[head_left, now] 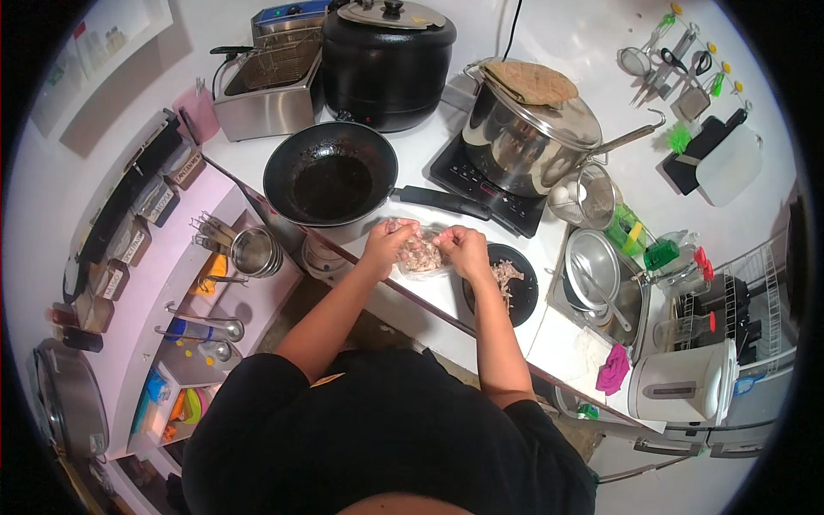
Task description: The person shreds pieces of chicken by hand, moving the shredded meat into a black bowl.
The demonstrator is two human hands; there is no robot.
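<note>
A clear plastic bag or tub [421, 273] of chopped, pale brown meat [423, 252] lies on the white counter before me. My left hand [391, 243] is at its left side, with bits of meat between thumb and fingers. At the right rim, my right hand [465, 250] has its fingertips bunched together; whether they grip meat or plastic is hidden. Under my right forearm is a round black plate [524, 302], partly covered by the arm, with shredded meat [505, 277] on it. Just beyond my hands stands a black frying pan [331, 174] with a dark, oily inside.
The pan's handle [444, 201] reaches toward an induction cooker [489, 187] bearing a lidded steel pot [528, 141]. Behind are a deep fryer [270, 96] and a black soup kettle [388, 71]. Eggs sit in a wire basket [595, 196]; a sink [627, 309] holds metal bowls.
</note>
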